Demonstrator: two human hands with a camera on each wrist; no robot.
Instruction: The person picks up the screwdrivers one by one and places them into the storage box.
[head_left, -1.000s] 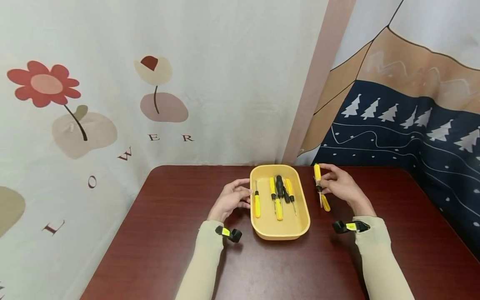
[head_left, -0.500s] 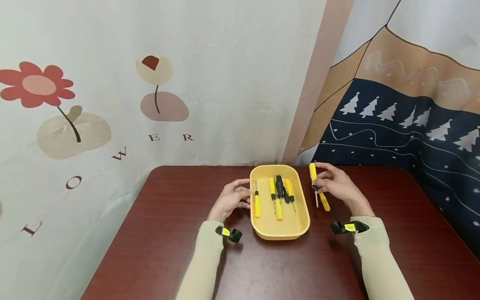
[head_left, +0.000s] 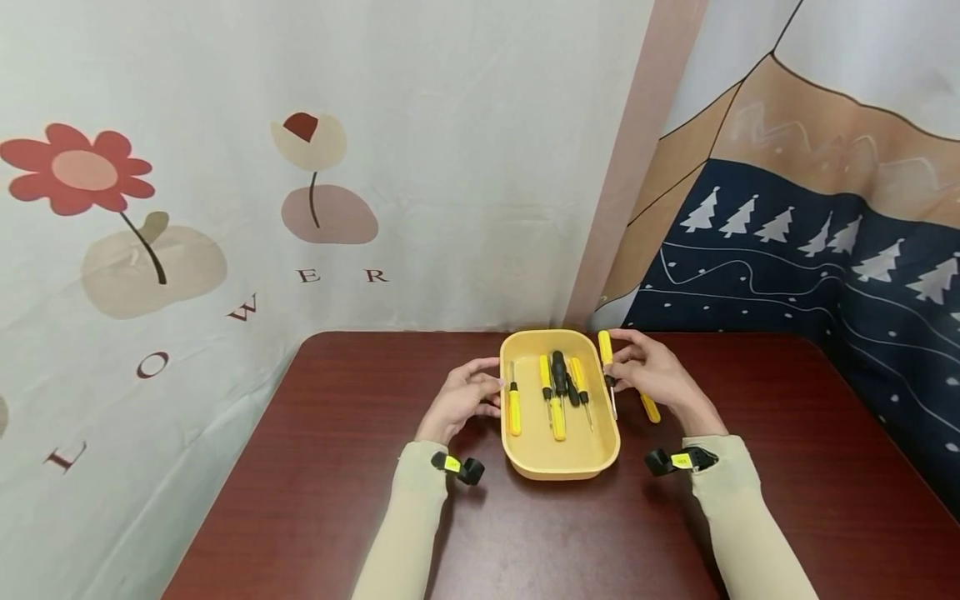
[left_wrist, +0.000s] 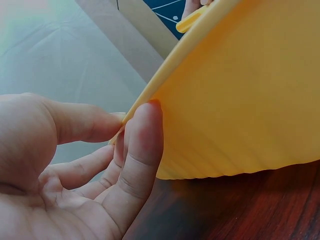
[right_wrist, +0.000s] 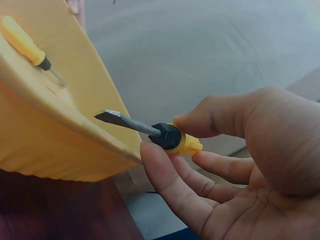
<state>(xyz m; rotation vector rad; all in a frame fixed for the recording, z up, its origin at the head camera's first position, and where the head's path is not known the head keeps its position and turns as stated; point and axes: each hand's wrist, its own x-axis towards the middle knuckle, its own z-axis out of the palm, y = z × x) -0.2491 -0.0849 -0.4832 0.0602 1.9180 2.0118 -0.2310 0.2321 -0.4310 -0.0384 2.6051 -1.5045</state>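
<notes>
A yellow plastic tray [head_left: 562,475] stands on the table. My left hand [head_left: 459,402] pinches its left rim; in the left wrist view thumb and fingers meet on the edge of the tray [left_wrist: 240,100]. Beside the right rim, my right hand [head_left: 658,377] pinches a flat-head screwdriver [head_left: 606,348] with a yellow handle. In the right wrist view the flat tip of this screwdriver [right_wrist: 131,123] points at the tray, and the fingers hold it near the black collar. Inside the tray lie several screwdrivers, among them a yellow one [head_left: 514,414] at the left and a black-handled one [head_left: 558,372].
Another yellow-handled screwdriver [head_left: 651,408] lies on the table right of the tray, partly hidden by my right hand. The dark red wooden table [head_left: 337,467] ends at a printed curtain [head_left: 450,167] behind the tray.
My right hand has moved left with the screwdriver, from above the one on the table to the tray's right rim. The left hand and tray have stayed in place.
</notes>
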